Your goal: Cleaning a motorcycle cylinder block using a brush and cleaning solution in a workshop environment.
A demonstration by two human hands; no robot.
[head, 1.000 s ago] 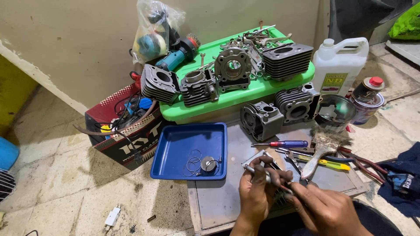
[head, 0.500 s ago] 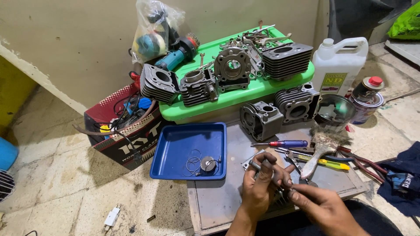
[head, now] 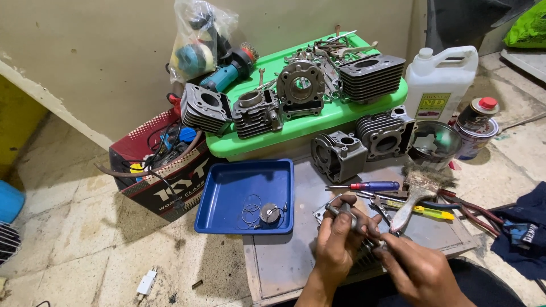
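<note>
Your left hand (head: 336,241) and right hand (head: 418,272) both close around the small metal part (head: 348,214) just right of the blue tray (head: 227,193); a slip could drop it off the surface (head: 284,261).

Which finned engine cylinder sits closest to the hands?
The grey cylinder on the metal plate, just left of its twin and directly above the left hand; the others sit on the green lid.

My left hand (head: 340,241) sat low in the frame, just right of centre, fingers curled shut around what it gripped, knuckles up. My right hand (head: 418,270) lay lower right, touching the left, fingers pinched closed, its forearm running off the bottom edge.
</note>
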